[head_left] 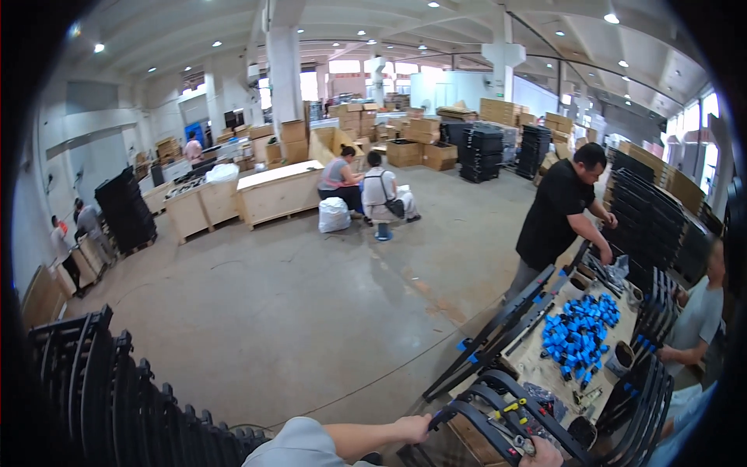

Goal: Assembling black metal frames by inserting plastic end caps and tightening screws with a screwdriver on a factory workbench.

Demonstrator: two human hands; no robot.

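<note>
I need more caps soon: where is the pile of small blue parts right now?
In the head view, the blue parts lie heaped on the worktable at lower right, beyond the black frame that your left hand holds, in front of the person in black.

My left forearm, bare below a grey sleeve, reaches rightward from the lower edge, left hand [412, 427] closed in a grip; my right hand [542, 454] shows only partly, fingers curled.

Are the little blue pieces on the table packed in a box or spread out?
Spread out. The blue pieces lie loose in a heap on the bare worktable.
</note>
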